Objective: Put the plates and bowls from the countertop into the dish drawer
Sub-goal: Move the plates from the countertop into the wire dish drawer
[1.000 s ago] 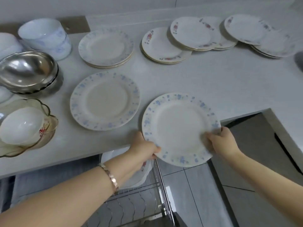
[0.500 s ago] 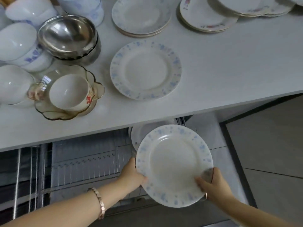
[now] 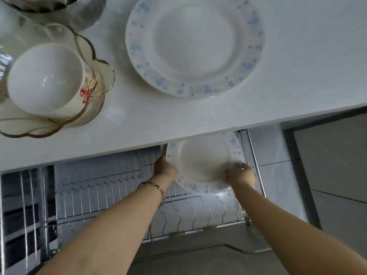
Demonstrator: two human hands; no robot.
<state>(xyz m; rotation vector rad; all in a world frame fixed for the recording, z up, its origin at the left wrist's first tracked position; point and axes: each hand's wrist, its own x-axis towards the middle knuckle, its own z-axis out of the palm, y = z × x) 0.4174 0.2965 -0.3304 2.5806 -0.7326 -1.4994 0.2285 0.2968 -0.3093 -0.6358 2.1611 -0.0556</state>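
Lowered: both hands [image 3: 202,173] grip round blue-speckled plate [image 3: 204,161], prob. touching wire rack [image 3: 190,213].

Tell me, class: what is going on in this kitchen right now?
A person is putting dishes away. Both hands, left hand and right hand, hold a blue-flowered plate over the wire rack of the open dish drawer, below the countertop edge. A matching plate and a white bowl in a scalloped glass dish wait above.
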